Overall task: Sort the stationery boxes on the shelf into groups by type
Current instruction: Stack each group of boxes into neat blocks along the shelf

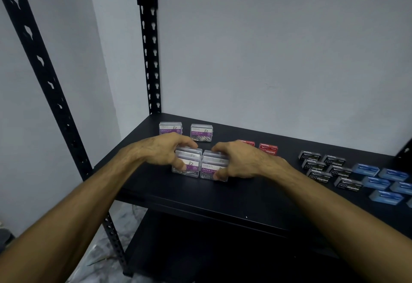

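My left hand [166, 150] clamped on left paper clip box stack [186, 164], my right hand [237, 160] clamped on right paper clip box stack [213, 168], both stacks touching on shelf [245, 195], black staple boxes [327, 169] well right.

A pale wall [267, 48] stands behind black perforated uprights [149, 44], with marbled floor [124, 220] below.

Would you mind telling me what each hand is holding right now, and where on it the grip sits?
Each grips a clear paper clip box across its top: left hand on the left box, right hand on the right box.
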{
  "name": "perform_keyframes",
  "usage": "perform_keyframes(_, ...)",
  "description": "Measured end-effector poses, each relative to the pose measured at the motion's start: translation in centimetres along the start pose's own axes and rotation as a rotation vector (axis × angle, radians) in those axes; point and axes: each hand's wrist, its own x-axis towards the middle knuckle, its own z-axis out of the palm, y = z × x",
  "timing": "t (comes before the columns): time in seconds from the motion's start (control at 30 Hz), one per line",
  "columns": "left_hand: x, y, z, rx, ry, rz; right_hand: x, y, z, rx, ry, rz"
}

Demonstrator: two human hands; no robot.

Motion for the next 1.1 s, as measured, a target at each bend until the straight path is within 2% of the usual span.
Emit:
perform_keyframes(0.63, -0.4, 0.5, -0.3, 0.047, 0.021, 0.004, -0.1, 0.0, 0.1, 0.002, 0.017, -0.019)
perform_keyframes(0.8, -0.7, 0.0, -1.9, 0.024, 0.182, -0.004, -0.1, 0.0, -1.3, 0.013, 0.111, -0.011)
perform_keyframes(0.9, 0.0, -0.9, -3.2, -0.021, 0.385, -0.009, 0.7, 0.4, -2.2, 0.062, 0.168, -0.015)
perform_keyframes(1.0, 1.6, -2.3, -3.9, 0.031, 0.562, -0.104, 2.6, 1.1, -2.3, 0.068, 0.244, -0.012)
perform_keyframes(1.1, 2.9, -3.7, -4.3, 0.099, 0.55, -0.23, 5.1, 1.6, -1.9, 0.026, 0.256, 0.006)
